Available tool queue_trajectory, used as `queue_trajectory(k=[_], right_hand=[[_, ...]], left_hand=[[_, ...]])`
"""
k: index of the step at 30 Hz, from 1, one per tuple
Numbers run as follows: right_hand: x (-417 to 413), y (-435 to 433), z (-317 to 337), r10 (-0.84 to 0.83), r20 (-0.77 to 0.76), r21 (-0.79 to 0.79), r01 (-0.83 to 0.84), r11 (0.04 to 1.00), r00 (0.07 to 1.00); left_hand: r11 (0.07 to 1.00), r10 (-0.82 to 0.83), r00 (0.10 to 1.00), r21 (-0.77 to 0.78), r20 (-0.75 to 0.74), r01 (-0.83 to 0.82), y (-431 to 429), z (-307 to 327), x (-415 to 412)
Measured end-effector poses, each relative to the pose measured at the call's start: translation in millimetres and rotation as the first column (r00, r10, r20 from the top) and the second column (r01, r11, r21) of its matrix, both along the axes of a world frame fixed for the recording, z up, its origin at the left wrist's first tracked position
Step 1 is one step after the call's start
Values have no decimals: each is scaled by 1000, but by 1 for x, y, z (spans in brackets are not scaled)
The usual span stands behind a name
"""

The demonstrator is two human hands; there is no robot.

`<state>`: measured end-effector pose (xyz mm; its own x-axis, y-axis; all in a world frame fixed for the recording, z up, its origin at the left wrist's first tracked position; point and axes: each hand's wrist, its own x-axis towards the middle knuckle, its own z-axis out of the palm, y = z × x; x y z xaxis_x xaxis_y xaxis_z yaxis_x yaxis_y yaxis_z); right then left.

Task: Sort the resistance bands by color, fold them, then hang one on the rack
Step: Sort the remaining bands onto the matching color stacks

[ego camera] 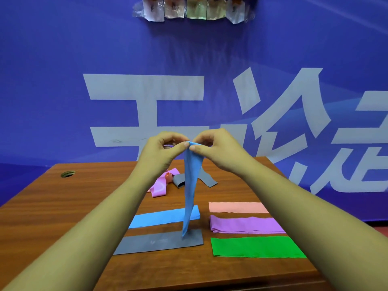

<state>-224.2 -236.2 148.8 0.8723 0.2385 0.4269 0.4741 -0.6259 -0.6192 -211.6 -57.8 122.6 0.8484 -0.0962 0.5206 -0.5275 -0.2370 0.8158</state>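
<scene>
A blue resistance band (190, 185) hangs down from both hands, its lower tip just above the table. My left hand (161, 152) and my right hand (216, 150) pinch its top end together, raised over the table. Folded bands lie flat on the wooden table (63, 206): a blue one (159, 218) and a grey one (159, 241) on the left, a peach one (237, 207), a purple one (245, 225) and a green one (256, 246) on the right. Behind them lies a loose heap: a pink band (161, 184), an orange bit (168, 176) and a grey band (207, 179).
A blue banner with large white characters (147, 87) stands right behind the table. High on it hangs a row of small packets (193, 9). A round cable hole (67, 173) sits at the table's far left. The table's right edge runs past the green band.
</scene>
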Motion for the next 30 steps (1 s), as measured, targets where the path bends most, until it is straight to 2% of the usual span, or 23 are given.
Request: queue_trajectory(k=[4,8,12,15,20,25,28,30], right_hand=[[10,18,4,13,-20,114,-10,993,1000],[18,33,7,18,-112,323,19,946,994],[30,39,-1,-30,-238,449,137,883,971],[41,42,-15,-87,-297,470,225,853,951],[52,44,-37,-112,-360,559,310,769,926],[62,40,-67,-121,-507,621,459,635,853],[68,32,-99,-99,-581,628,522,578,808],[71,29,-123,-112,-630,576,559,597,768]], left_hand=[[965,-230,951,-177,-206,195,11,-14,-1],[941,-317,868,-14,-382,338,31,-47,0],[914,-355,748,-39,-561,404,61,-89,-1],[912,-345,702,-48,-623,406,85,-112,-3],[923,-294,674,-19,-678,384,125,-137,-9],[934,-322,615,-137,-720,330,167,-159,-10],[966,-244,622,-128,-744,226,187,-170,-8],[989,-145,664,-123,-734,80,195,-177,-4]])
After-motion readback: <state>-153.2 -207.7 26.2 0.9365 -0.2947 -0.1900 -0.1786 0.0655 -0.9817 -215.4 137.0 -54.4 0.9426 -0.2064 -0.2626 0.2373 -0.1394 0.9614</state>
